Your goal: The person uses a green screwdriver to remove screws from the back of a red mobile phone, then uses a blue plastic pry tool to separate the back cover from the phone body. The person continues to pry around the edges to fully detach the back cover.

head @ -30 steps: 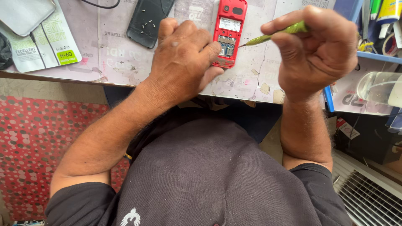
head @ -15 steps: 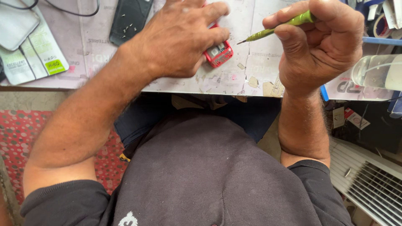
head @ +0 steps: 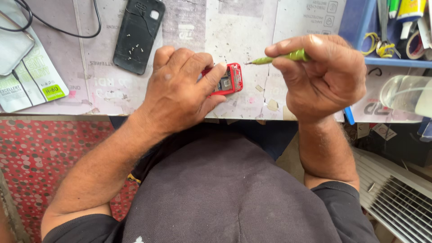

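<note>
The left hand (head: 180, 90) had slid down to cover the red phone (head: 229, 80) on the desk (head: 252, 27), its grip pinching it; the right hand (head: 326, 76) pinched a green screwdriver (head: 288, 56), its tip now beside the phone.

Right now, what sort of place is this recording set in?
Most likely a small phone-repair bench. The left hand holds an opened red phone, the right hand a green screwdriver, and tiny screws lie on a black back cover.

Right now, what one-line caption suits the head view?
Left hand steadies an opened red phone on the worktable; right hand holds a green screwdriver beside it.
</note>
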Demonstrator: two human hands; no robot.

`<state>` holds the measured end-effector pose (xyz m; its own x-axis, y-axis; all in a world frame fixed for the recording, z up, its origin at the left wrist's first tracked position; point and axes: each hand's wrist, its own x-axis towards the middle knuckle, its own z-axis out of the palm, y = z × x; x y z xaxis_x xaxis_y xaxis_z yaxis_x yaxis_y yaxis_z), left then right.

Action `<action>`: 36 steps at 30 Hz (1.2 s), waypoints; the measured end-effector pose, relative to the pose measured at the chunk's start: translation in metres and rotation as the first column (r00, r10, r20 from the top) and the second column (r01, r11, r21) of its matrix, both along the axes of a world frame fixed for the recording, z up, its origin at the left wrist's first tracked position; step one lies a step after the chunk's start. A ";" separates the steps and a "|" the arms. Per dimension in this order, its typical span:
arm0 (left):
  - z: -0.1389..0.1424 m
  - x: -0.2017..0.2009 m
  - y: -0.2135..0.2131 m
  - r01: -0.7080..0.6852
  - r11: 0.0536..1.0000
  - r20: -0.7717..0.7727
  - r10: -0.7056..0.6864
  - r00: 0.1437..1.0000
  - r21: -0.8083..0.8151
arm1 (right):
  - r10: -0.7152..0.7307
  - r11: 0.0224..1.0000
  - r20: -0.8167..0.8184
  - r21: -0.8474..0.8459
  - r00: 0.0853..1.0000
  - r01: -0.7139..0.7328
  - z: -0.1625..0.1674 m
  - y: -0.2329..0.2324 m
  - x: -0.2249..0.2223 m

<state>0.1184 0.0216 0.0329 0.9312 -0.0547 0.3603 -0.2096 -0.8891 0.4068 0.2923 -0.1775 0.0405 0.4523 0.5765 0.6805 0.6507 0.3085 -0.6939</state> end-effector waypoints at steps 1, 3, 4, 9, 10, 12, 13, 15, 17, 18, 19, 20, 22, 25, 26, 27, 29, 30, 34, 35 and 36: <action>-0.002 0.000 0.000 -0.011 1.000 0.009 0.011 1.000 -0.015 | 0.011 1.000 -0.003 -0.009 1.000 -0.011 0.001 0.002 0.000; -0.005 0.001 0.000 -0.038 0.999 0.003 0.038 0.999 -0.030 | 0.030 0.999 -0.023 -0.023 0.999 -0.031 0.002 0.005 0.000; -0.006 0.002 0.000 -0.051 0.998 -0.001 0.051 0.999 -0.039 | 0.035 0.999 -0.034 -0.032 0.999 -0.036 0.002 0.007 0.000; -0.006 0.006 0.003 -0.108 0.993 -0.015 0.108 0.994 -0.038 | -0.009 0.996 -0.055 -0.093 0.998 0.004 0.006 0.018 -0.001; -0.006 0.007 0.003 -0.116 0.992 -0.012 0.116 0.993 -0.040 | -0.018 0.994 -0.049 -0.111 0.999 0.013 0.006 0.020 -0.001; -0.005 0.009 0.005 -0.114 0.991 -0.024 0.113 0.993 -0.067 | -0.028 0.988 -0.025 -0.151 0.999 0.024 0.006 0.023 -0.001; -0.005 0.009 0.006 -0.114 0.990 -0.033 0.111 0.993 -0.080 | -0.029 0.987 -0.017 -0.159 0.999 0.026 0.006 0.024 0.000; -0.005 0.009 0.007 -0.116 0.989 -0.042 0.113 0.993 -0.087 | -0.017 0.990 -0.017 -0.143 1.000 0.015 0.002 0.028 0.001; -0.005 0.009 0.008 -0.113 0.990 -0.044 0.110 0.993 -0.089 | -0.007 0.989 -0.026 -0.147 1.000 0.003 0.000 0.030 0.002; -0.006 0.009 0.009 -0.111 0.990 -0.043 0.108 0.993 -0.087 | -0.004 0.989 -0.036 -0.151 0.999 -0.001 -0.001 0.030 0.002; -0.006 0.009 0.009 -0.109 0.990 -0.042 0.105 0.994 -0.085 | -0.002 0.988 -0.047 -0.155 0.999 -0.005 -0.001 0.029 0.002; -0.006 0.010 0.009 -0.108 0.990 -0.042 0.105 0.994 -0.088 | 0.000 0.988 -0.061 -0.153 0.998 -0.009 -0.001 0.029 0.002; -0.007 0.010 0.009 -0.110 0.990 -0.041 0.106 0.993 -0.090 | -0.015 0.982 -0.077 -0.190 0.997 0.000 0.000 0.028 0.002; -0.007 0.010 0.010 -0.106 0.991 -0.034 0.103 0.994 -0.088 | -0.036 0.970 -0.098 -0.241 0.995 0.011 0.001 0.026 0.001; -0.007 0.010 0.010 -0.106 0.991 -0.034 0.104 0.994 -0.084 | -0.021 0.977 -0.115 -0.213 0.993 -0.004 0.000 0.026 0.002; -0.007 0.010 0.010 -0.107 0.991 -0.034 0.104 0.994 -0.081 | -0.009 0.982 -0.119 -0.190 0.993 -0.014 -0.001 0.027 0.002; -0.008 0.010 0.010 -0.106 0.991 -0.032 0.104 0.994 -0.075 | 0.012 0.988 -0.112 -0.149 0.994 -0.029 -0.003 0.030 0.005; -0.009 0.011 0.010 -0.106 0.992 -0.030 0.104 0.994 -0.073 | 0.013 0.989 -0.106 -0.148 0.994 -0.029 -0.003 0.029 0.005; -0.010 0.010 0.010 -0.108 0.992 -0.028 0.107 0.994 -0.060 | 0.008 0.986 -0.101 -0.164 0.995 -0.025 -0.003 0.028 0.006; -0.010 0.010 0.010 -0.109 0.992 -0.028 0.107 0.994 -0.058 | 0.015 0.988 -0.107 -0.153 0.994 -0.032 -0.004 0.028 0.006; -0.010 0.010 0.010 -0.109 0.992 -0.027 0.108 0.994 -0.057 | 0.017 0.988 -0.106 -0.152 0.994 -0.033 -0.003 0.028 0.006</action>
